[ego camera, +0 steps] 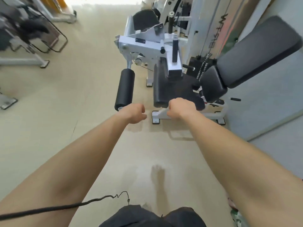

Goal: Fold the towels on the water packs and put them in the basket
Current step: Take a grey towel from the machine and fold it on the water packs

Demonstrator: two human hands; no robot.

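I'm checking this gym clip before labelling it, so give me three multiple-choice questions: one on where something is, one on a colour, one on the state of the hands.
1. Where is the black roller pad?
A) just beyond the left hand
B) on the bench backrest
C) under the right forearm

2. What colour is the machine's frame?
A) red
B) white
C) green

3. The right hand, like the left hand, is:
A) gripping a towel
B) flat on the floor
C) fingers curled, holding nothing

Answers: 1 A, the pad's lower end sits just past the left hand. 2 B, the metal is white throughout. 3 C, both hands show curled fingers and nothing in them.
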